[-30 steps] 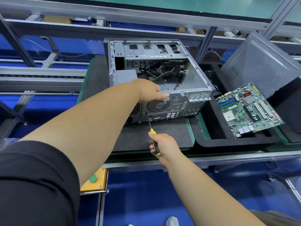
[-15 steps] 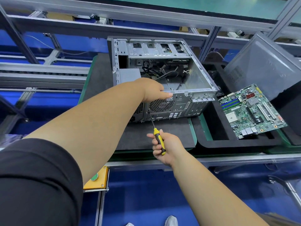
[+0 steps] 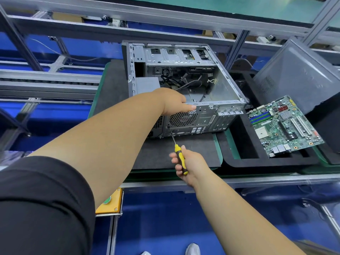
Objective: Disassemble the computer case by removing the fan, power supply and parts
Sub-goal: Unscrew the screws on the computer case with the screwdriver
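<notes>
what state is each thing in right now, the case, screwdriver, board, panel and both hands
grey metal computer case: side open, interior exposed, on dark mat
yellow-and-black screwdriver: tip at the case's rear panel, below the fan grille
green motherboard: out of the case, lying tilted on black foam tray
grey side panel: detached, leaning at right
left hand: resting on case's rear edge
right hand: gripping the screwdriver

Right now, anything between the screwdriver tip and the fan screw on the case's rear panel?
Nothing visible. The screwdriver tip already sits at the lower-left corner of the fan grille. The left hand rests on the case edge above, clear of the shaft.
</notes>
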Motion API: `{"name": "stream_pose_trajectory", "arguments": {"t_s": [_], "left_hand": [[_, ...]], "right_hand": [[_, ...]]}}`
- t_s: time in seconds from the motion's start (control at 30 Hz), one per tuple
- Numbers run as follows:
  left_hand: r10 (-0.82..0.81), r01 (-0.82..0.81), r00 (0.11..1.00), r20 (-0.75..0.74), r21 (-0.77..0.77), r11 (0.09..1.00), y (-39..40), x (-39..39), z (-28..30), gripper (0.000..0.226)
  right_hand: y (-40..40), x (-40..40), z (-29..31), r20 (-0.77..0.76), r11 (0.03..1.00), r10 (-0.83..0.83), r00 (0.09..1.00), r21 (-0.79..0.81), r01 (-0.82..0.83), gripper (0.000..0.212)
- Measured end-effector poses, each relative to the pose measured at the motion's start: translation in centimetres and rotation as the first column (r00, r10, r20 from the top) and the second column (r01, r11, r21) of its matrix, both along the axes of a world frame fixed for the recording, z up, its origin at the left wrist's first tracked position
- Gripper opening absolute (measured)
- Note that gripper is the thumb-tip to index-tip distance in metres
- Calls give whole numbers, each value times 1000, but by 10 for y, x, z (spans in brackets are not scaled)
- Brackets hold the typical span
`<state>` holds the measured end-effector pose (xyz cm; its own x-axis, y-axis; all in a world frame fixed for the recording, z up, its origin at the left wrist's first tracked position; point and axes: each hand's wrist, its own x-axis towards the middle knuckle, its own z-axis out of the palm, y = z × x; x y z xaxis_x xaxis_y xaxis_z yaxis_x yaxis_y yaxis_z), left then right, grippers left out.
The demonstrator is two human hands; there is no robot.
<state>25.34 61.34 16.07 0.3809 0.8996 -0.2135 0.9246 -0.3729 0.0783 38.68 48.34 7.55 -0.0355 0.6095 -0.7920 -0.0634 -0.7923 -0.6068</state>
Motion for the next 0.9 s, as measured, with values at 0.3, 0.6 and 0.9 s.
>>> {"name": "stream_pose_trajectory", "arguments": {"t_s": [0.3, 0.6, 0.9], "left_hand": [[-4, 4, 1000, 17, 6, 1000, 0, 0, 0, 54], [-9, 9, 1000, 6, 13, 1000, 2, 0, -2, 59], [-17, 17, 1000, 2, 29, 999, 2, 0, -2, 56]], "right_hand": [[-3, 5, -12, -179, 999, -51, 983, -21, 48, 44], [-7, -8, -18, 134, 962, 50, 990, 261, -84, 23], [-5, 7, -6, -284, 995, 16, 959, 95, 12, 44]]}}
